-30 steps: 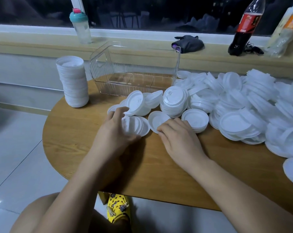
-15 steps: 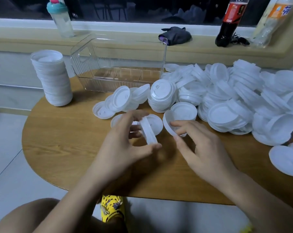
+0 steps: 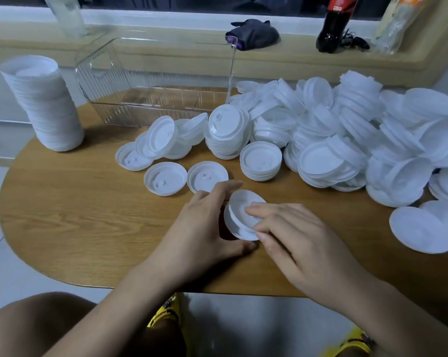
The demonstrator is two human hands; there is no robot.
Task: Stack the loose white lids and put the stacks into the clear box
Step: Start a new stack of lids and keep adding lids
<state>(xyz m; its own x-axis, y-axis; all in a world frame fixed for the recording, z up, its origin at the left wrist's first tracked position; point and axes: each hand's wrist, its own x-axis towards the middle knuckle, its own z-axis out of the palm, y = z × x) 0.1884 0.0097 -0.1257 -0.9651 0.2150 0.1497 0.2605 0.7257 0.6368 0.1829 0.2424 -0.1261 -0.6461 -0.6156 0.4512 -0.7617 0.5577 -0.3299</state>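
Far back on oval wooden table, clear ribbed plastic box, dividers showing inside. Near front edge, small tilted stack of round white plastic lids, gripped by curled left hand, pinched by right hand.

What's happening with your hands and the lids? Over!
Left hand and right hand both gripping small stack of round white plastic lids. Clear ribbed plastic box holds no lids yet. Nothing blocks the way.
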